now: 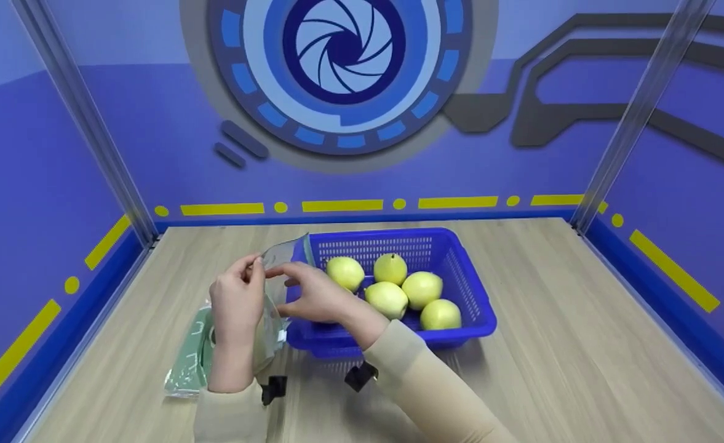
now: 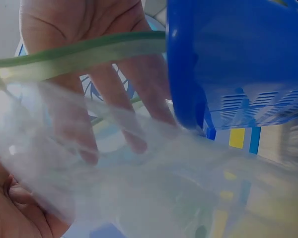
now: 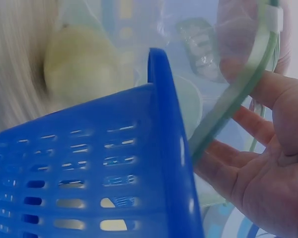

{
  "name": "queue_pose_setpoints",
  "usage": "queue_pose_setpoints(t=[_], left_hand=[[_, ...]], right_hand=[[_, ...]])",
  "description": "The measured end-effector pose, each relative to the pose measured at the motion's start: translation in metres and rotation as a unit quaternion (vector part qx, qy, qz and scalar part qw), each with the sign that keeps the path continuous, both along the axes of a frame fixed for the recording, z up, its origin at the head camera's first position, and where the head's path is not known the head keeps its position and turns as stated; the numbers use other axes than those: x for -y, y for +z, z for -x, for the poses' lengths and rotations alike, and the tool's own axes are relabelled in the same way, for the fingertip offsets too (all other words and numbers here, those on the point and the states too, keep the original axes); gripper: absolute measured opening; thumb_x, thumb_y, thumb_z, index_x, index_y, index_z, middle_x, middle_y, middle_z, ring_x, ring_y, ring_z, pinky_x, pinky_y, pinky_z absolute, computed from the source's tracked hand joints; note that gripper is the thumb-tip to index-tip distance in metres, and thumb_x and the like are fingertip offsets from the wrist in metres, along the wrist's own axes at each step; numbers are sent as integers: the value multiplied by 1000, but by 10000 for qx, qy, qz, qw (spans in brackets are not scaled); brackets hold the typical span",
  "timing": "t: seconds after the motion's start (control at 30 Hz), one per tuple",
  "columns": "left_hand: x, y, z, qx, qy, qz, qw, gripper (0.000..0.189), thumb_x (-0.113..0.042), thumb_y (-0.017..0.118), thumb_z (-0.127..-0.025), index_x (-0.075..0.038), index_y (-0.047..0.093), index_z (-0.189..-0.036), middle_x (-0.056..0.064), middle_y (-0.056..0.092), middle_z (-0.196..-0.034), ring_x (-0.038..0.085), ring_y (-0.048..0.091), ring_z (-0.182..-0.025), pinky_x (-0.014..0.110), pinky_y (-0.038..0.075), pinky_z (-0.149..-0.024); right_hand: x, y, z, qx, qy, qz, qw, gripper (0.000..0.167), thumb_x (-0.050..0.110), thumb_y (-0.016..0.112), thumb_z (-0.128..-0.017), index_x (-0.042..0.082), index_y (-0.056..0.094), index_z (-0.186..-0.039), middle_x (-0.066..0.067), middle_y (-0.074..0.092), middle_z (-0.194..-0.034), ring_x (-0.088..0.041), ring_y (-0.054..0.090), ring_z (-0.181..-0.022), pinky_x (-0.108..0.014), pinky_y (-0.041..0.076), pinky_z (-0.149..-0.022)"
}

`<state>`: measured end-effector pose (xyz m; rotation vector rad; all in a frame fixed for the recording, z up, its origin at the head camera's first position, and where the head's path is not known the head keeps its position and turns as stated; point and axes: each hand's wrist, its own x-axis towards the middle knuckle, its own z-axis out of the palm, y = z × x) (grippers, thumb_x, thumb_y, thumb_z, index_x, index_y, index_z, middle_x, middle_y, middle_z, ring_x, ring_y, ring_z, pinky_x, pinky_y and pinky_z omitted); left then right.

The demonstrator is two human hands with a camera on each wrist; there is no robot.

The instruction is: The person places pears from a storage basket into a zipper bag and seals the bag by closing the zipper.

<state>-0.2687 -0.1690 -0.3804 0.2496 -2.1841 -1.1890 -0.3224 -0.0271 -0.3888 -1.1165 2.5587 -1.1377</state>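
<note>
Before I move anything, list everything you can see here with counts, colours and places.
basket: one, blue, on the table
fruit in the basket: five visible, yellow-green
other fruit: one, pale yellow, outside the basket, seen through plastic film
bag: one, clear with green zip strip, at the basket's left side
slider: one, white, on the zip strip
packet: one, green, left of the basket
table: one, light wood, underneath
walls: three, blue with yellow marks, around the table
posts: two, silvery, wall corners
wrist devices: two, black, at the cuffs
sleeves: two, beige, foreground
left grip: one, bare, pinching the bag
right grip: one, bare, at the bag's mouth
</note>
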Motion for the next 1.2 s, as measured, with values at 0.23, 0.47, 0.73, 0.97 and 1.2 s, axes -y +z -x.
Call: queue_pose_setpoints(t=[0.23, 0.47, 0.73, 0.97, 1.2], left_hand=[[-1, 1, -2, 194, -16, -83, 9998, 26, -17, 60, -104, 0, 76, -117, 6, 57, -69, 11, 43, -55, 23, 31, -49], [-1, 2, -2, 190, -24, -88, 9998, 26, -17, 60, -104, 0, 76, -116, 5, 55, -70, 13, 43, -57, 23, 31, -49], [-1, 1, -1, 166, 18, -101, 9998, 25, -16, 60, -103, 0, 77, -114, 8, 59, -74, 13, 46, -59, 22, 33, -50], [-2, 0, 1, 19, 109, -50, 9999, 24, -14, 61, -102, 2, 77, -112, 9, 60, -73, 13, 46, -58, 22, 34, -51], [-1, -2, 2, -72, 104, -11, 9999, 23, -12, 61, -101, 3, 77, -110, 10, 61, -72, 13, 44, -56, 22, 32, -50]], right_hand=[[-4, -3, 0, -64, 26, 22, 10000, 58, 16, 78, -90, 18, 57, -144, 0, 59, -147, -25, 63, -128, -29, 52, -105], [-11, -4, -2, 109, -25, 163, 9998, 57, 20, 79, -92, 16, 57, -145, -2, 58, -147, -29, 61, -131, -38, 52, -108], [-29, -8, -3, 313, -181, 471, 9982, 54, 22, 78, -92, 17, 59, -142, -2, 60, -145, -30, 61, -131, -43, 54, -105], [-51, -9, -3, 458, -304, 940, 9941, 50, 20, 78, -93, 16, 60, -140, -6, 60, -144, -32, 61, -130, -44, 55, -103], [-72, -10, -4, 657, -323, 1467, 9865, 49, 15, 78, -92, 10, 61, -137, -13, 57, -145, -40, 56, -134, -59, 51, -104]])
